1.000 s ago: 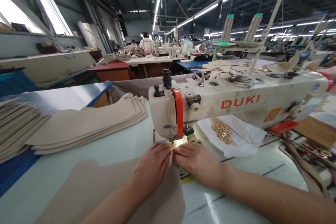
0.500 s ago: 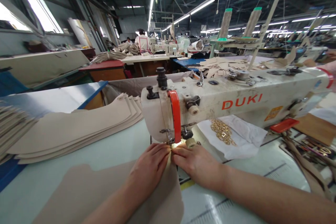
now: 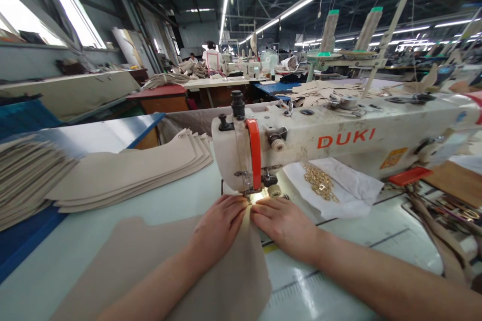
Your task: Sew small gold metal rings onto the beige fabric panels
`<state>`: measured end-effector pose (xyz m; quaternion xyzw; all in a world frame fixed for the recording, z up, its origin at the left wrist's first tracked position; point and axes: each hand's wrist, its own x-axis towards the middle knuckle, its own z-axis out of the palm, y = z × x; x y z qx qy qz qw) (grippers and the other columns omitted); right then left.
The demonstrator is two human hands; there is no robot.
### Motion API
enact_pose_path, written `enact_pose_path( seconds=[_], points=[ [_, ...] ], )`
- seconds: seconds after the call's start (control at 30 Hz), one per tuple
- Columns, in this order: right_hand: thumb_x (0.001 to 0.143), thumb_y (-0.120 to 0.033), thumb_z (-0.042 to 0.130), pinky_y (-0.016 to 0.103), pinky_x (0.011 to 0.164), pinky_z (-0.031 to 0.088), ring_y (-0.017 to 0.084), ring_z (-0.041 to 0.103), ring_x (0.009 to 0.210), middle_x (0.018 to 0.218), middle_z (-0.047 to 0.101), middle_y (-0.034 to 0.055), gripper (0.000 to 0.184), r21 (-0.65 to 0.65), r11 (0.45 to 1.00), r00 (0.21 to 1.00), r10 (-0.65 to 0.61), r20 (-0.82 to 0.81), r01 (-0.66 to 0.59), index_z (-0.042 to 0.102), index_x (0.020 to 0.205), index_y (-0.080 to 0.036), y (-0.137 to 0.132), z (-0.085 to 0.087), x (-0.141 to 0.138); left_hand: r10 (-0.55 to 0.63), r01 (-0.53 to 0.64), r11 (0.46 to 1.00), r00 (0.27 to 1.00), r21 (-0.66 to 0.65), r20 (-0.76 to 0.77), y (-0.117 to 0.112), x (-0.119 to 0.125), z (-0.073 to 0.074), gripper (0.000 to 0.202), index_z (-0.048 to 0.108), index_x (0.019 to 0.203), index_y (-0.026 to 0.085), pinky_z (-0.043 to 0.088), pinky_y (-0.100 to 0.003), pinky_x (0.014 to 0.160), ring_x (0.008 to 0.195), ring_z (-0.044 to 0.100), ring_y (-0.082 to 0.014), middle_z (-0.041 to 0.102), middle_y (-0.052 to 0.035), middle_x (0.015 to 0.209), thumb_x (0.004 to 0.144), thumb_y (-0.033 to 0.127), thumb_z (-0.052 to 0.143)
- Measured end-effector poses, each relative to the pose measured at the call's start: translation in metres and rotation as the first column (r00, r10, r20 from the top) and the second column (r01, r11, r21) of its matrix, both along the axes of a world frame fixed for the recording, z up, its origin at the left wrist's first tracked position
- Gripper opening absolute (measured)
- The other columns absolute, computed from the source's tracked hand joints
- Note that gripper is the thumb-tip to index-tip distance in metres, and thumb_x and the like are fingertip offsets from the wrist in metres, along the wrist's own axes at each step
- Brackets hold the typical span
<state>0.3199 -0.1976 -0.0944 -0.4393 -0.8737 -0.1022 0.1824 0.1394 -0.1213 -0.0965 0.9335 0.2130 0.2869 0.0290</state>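
Just before the sewing machine [image 3: 346, 128], the left hand [image 3: 220, 225] and right hand [image 3: 282, 223], both half-curled, touch the beige panel [image 3: 235, 276]; grip unclear.

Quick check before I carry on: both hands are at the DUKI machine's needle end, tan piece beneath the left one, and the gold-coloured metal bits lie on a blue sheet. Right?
Not quite: in the head view, the gold-coloured metal bits lie on a white sheet, not a blue one. The rest of your statement stands.
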Motion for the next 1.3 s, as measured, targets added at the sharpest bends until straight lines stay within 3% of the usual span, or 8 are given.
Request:
enact_pose_path(
  seconds=[0.2, 0.37, 0.83, 1.3],
  points=[
    [0.092, -0.02, 0.051, 0.03, 0.087, 0.042, 0.018, 0.056, 0.094, 0.099, 0.065, 0.0053, 0.01, -0.036, 0.996, 0.995, 0.087, 0.058, -0.085, 0.06, 0.091, -0.014, -0.009, 0.005, 0.0, 0.07, -0.069, 0.998, 0.984, 0.017, -0.162, -0.009, -0.006, 0.002, 0.033, 0.062, 0.109, 0.011, 0.049, -0.038, 0.096, 0.108, 0.059, -0.0207, 0.067, -0.0111, 0.112, 0.092, 0.019, 0.035],
    [0.092, -0.02, 0.05, 0.029, 0.087, 0.041, 0.018, 0.056, 0.092, 0.097, 0.064, 0.0051, 0.012, -0.054, 0.994, 0.991, 0.098, 0.088, -0.094, 0.06, 0.09, -0.014, -0.009, 0.007, 0.0, 0.087, -0.079, 0.996, 0.969, 0.045, -0.23, -0.01, -0.006, -0.001, 0.037, 0.061, 0.113, 0.009, 0.048, -0.035, 0.098, 0.11, 0.058, -0.0196, 0.065, -0.012, 0.116, 0.092, 0.02, 0.032],
    [0.094, -0.02, 0.047, 0.03, 0.089, 0.04, 0.017, 0.055, 0.097, 0.094, 0.065, 0.0053, 0.014, -0.044, 0.993, 0.99, 0.115, 0.081, -0.112, 0.058, 0.086, -0.015, -0.003, 0.002, 0.001, 0.088, -0.07, 0.994, 0.969, 0.082, -0.233, -0.006, -0.006, -0.004, 0.038, 0.062, 0.111, 0.013, 0.048, -0.035, 0.097, 0.11, 0.059, -0.0204, 0.065, -0.0105, 0.117, 0.092, 0.026, 0.032],
    [0.092, -0.019, 0.049, 0.028, 0.087, 0.041, 0.015, 0.055, 0.095, 0.097, 0.064, 0.0055, 0.012, -0.061, 0.995, 0.993, 0.087, 0.083, -0.082, 0.058, 0.088, -0.014, 0.0, 0.005, 0.002, 0.105, -0.1, 0.994, 0.97, 0.037, -0.218, 0.001, -0.004, -0.002, 0.035, 0.065, 0.109, 0.016, 0.047, -0.036, 0.098, 0.111, 0.059, -0.0203, 0.065, -0.0079, 0.118, 0.09, 0.026, 0.037]
  ],
)
